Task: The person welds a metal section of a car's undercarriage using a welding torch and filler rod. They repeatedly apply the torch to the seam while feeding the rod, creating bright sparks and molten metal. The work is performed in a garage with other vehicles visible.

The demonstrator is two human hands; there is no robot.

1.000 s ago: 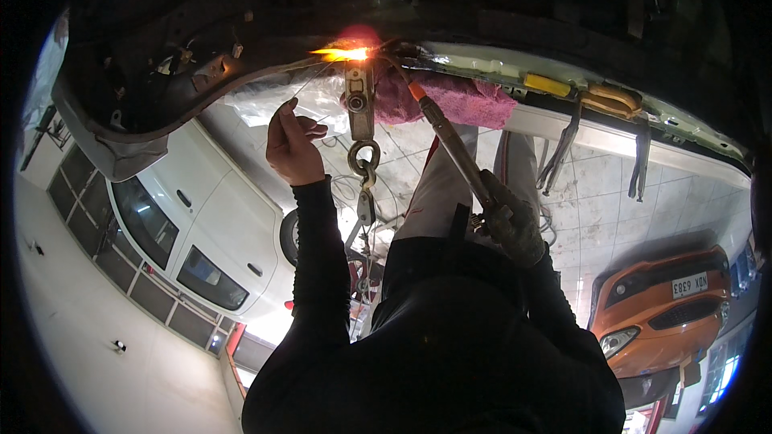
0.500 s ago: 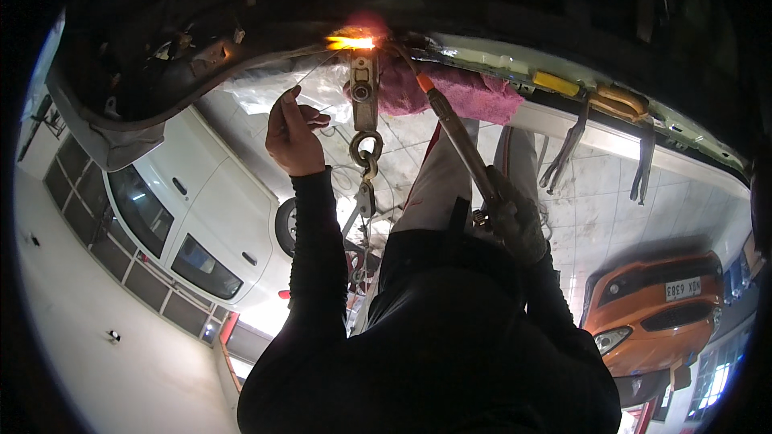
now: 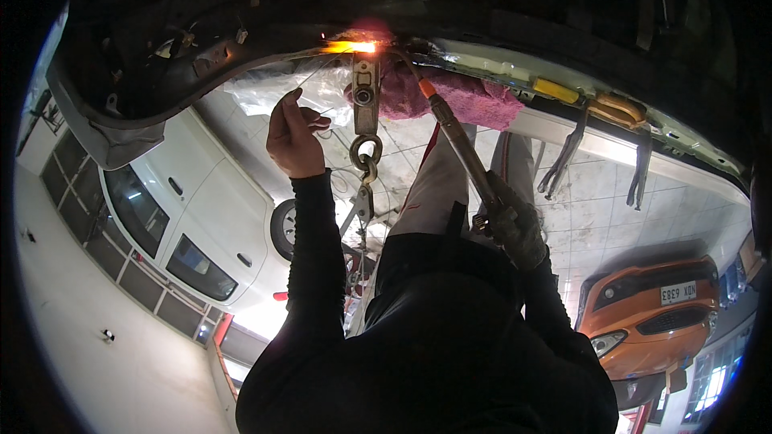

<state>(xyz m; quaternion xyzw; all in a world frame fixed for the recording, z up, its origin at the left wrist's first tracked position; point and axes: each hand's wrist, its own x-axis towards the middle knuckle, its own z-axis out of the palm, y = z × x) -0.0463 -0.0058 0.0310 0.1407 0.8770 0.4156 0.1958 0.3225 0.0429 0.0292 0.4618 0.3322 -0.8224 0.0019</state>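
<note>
My bare left hand (image 3: 297, 135) pinches a thin filler rod (image 3: 312, 74) between thumb and fingertips, and the rod slants up to the flame. In my gloved right hand (image 3: 515, 225) is a gas welding torch (image 3: 460, 145), gripped by its handle. Its bent tip points at the edge of the dark car body panel (image 3: 241, 68), where an orange flame (image 3: 351, 47) glows. Directly below the glow, a metal pull clamp (image 3: 365, 96) hangs by the panel edge. A hook and chain (image 3: 366, 149) are joined to its lower end.
A pink towel (image 3: 474, 96) and clear plastic sheeting (image 3: 281, 88) lie behind the clamp. A yellow-handled tool (image 3: 555, 90) and a tool with a tan curved handle (image 3: 619, 110) rest on the sill at right. A white car (image 3: 205, 201) stands left, an orange car (image 3: 655, 313) right.
The flame and glow have shifted slightly, and the view has moved a little. Both hands keep their holds on the rod and torch.
</note>
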